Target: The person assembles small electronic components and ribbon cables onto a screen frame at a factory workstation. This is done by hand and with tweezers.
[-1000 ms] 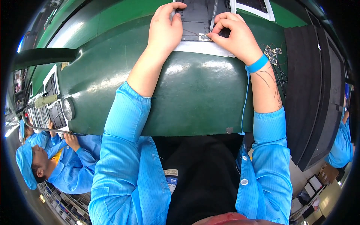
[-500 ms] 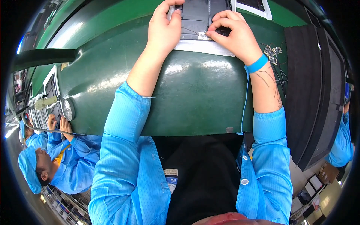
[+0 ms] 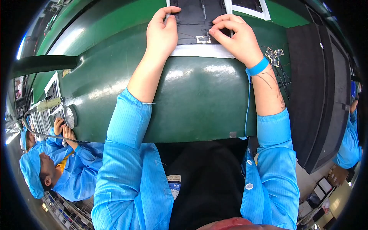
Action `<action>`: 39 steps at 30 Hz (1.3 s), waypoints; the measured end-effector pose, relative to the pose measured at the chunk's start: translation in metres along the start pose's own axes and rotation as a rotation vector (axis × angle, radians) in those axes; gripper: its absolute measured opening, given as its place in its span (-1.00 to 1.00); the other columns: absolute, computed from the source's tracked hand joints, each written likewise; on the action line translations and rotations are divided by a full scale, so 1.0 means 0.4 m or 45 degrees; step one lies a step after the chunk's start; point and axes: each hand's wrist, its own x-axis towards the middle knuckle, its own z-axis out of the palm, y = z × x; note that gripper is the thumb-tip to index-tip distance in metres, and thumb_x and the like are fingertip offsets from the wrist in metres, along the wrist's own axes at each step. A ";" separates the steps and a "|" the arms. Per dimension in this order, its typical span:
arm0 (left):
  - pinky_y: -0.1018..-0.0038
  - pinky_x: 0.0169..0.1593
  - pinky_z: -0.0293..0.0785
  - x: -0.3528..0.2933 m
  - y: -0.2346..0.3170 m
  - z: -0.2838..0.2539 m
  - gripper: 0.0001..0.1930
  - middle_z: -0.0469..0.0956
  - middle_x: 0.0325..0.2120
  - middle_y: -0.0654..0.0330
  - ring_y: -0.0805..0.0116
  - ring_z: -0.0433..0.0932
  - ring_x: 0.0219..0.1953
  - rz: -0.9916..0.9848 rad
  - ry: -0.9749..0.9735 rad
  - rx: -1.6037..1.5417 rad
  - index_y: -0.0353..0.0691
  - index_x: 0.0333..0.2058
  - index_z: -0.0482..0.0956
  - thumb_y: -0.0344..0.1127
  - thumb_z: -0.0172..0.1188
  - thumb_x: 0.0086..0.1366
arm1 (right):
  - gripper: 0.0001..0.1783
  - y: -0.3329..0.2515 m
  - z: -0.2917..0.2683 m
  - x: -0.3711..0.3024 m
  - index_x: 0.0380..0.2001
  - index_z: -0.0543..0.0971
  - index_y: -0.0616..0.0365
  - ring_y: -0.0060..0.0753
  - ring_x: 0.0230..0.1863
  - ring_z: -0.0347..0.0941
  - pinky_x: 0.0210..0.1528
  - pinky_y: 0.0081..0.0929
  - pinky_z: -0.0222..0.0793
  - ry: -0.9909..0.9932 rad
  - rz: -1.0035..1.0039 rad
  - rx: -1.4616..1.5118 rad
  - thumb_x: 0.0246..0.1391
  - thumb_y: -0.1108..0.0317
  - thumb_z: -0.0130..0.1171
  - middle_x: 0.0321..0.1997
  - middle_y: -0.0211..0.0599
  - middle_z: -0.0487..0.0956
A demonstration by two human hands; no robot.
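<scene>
A flat black device housing lies at the far edge of view, with a white strip along its near side. My left hand is closed at the housing's left edge, fingers bent over its rim. A small circuit board sits in the near part of the housing, and a thin dark cable runs left of it. My right hand is pinched, thumb and forefinger together at the board's upper right corner. Whatever the fingertips hold is too small to make out.
Several loose small circuit boards with black cables lie right of my forearm, beside a black foam-edged stack. A white-framed panel is at the far right. A blue wrist strap's cord hangs at the green table's edge. Co-workers sit left.
My right fingertips have shifted off the small circuit board toward its upper right corner, so more of the board shows. My left hand stays at the housing's edge. The whole view has shifted slightly.
</scene>
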 end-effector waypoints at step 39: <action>0.45 0.11 0.60 0.045 -0.044 -0.036 -0.40 0.56 -0.02 -0.19 0.18 0.66 -0.06 -0.259 0.271 -0.680 -0.58 0.34 0.17 -0.55 0.10 0.37 | -0.24 0.157 -0.031 -0.009 0.24 0.51 0.24 -0.05 0.51 0.18 0.49 0.20 -0.01 0.249 0.188 -0.967 0.21 -0.17 0.20 0.39 -0.09 0.44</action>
